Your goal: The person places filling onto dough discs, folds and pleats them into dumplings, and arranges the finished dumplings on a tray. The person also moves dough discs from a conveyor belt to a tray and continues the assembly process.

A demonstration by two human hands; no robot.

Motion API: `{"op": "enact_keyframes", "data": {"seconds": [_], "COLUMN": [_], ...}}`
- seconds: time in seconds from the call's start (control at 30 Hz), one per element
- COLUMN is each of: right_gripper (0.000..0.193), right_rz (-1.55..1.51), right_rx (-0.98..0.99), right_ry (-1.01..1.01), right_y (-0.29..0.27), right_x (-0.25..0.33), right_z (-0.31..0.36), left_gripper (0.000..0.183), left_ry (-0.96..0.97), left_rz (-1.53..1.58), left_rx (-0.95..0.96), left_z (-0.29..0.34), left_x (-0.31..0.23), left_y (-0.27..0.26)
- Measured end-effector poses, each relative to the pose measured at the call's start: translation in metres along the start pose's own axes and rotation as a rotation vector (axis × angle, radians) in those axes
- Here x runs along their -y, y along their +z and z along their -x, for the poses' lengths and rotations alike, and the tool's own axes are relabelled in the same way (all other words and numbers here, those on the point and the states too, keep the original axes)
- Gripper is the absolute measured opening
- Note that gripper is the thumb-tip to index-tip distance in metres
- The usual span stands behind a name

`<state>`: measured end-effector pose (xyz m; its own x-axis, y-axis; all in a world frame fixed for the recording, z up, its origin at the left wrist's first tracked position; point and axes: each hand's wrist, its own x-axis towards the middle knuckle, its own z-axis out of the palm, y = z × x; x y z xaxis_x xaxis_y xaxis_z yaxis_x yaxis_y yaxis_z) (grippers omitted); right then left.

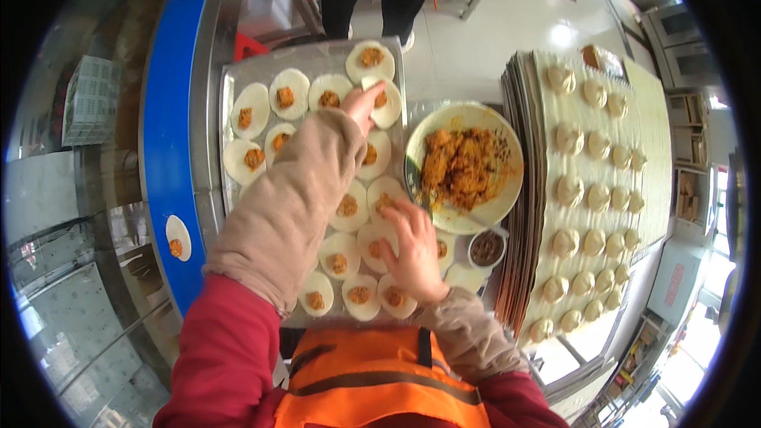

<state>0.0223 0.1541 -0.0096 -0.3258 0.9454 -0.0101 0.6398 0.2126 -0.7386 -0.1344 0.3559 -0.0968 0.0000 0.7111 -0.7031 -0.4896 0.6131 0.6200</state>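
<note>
Round dough wrappers, each with a dab of orange-brown filling, lie in rows on a metal tray. My left hand reaches to the tray's far right, its fingers closed on the raised edge of a filled dough wrapper; the fingertips are partly hidden. Nearer to me, my right hand hovers over or rests on the filled wrappers, fingers apart and holding nothing. To the right of the tray stands a pale bowl of orange-brown filling, with a utensil handle over its near rim.
A small cup of dark bits sits below the bowl. On the right, a stack of boards carries rows of pleated buns. One filled wrapper lies on the blue edge at left. Another person's legs stand beyond the tray.
</note>
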Motion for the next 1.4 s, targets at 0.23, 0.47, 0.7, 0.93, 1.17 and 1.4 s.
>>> {"op": "enact_keyframes", "data": {"seconds": [0.23, 0.47, 0.7, 0.93, 1.17, 1.4], "right_gripper": [0.034, 0.023, 0.021, 0.023, 0.018, 0.018], "right_rz": [-0.034, -0.147, -0.346, -0.515, -0.549, -0.457], "right_rx": [-0.126, -0.245, -0.261, -0.297, -0.085, 0.278], "right_ry": [-0.032, 0.144, 0.687, 0.524, 0.202, 0.078], "right_y": [-0.012, -0.019, 0.013, 0.020, 0.017, 0.053], "right_x": [-0.001, 0.001, 0.009, 0.022, 0.035, 0.030], "right_z": [0.013, 0.072, 0.178, 0.170, 0.065, -0.003], "left_gripper": [0.053, 0.041, 0.019, 0.059, 0.071, 0.079], "left_ry": [-0.058, 0.165, -0.076, -0.387, -0.119, -0.142], "left_rz": [-0.100, 0.016, 0.451, 0.794, 1.105, 1.792], "left_rx": [0.040, 0.118, -0.375, -0.386, -0.865, -1.343], "left_z": [0.088, 0.247, 0.373, 0.415, 0.446, 0.450], "left_x": [-0.030, 0.015, 0.138, 0.214, 0.349, 0.542], "left_y": [-0.035, -0.158, -0.276, -0.274, -0.304, -0.336]}}
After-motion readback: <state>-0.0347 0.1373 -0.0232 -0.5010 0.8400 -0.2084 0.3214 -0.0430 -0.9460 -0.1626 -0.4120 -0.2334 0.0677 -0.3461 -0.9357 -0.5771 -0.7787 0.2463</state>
